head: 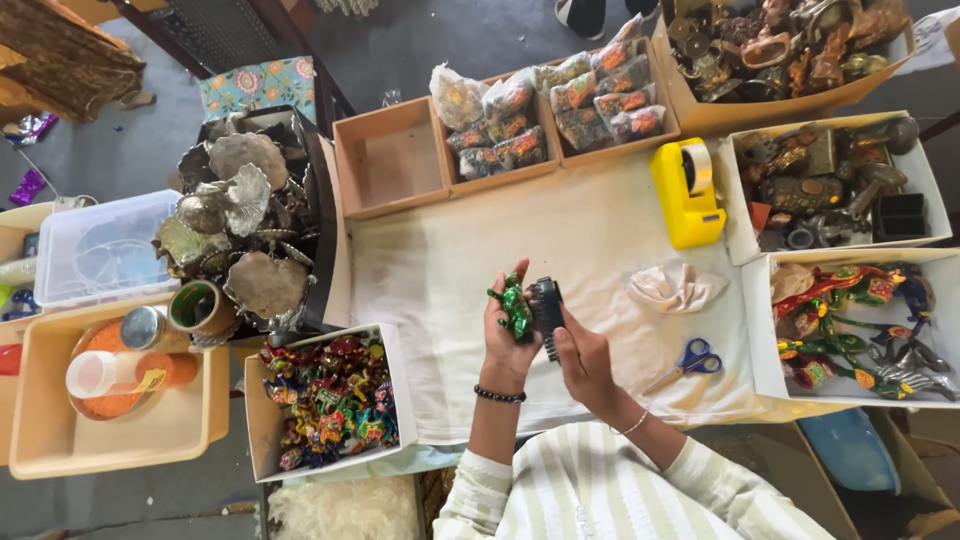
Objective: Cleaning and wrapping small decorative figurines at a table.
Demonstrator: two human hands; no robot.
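My left hand (506, 345) holds a small green painted figurine (515, 307) upright over the white cloth (560, 230) on the table. My right hand (583, 362) grips a black brush (546, 310) and presses it against the figurine's side. Both hands meet near the middle of the table, just in front of my striped sleeves. A beaded bracelet sits on my left wrist.
A box of colourful figurines (330, 400) stands left of my hands. Blue scissors (690, 360), a crumpled cloth (675, 288) and a yellow tape dispenser (686, 190) lie to the right. Boxes of wrapped packets (545, 105), metal pieces (820, 180) and painted birds (850, 325) line the edges. Silver leaf dishes (245, 225) pile at left.
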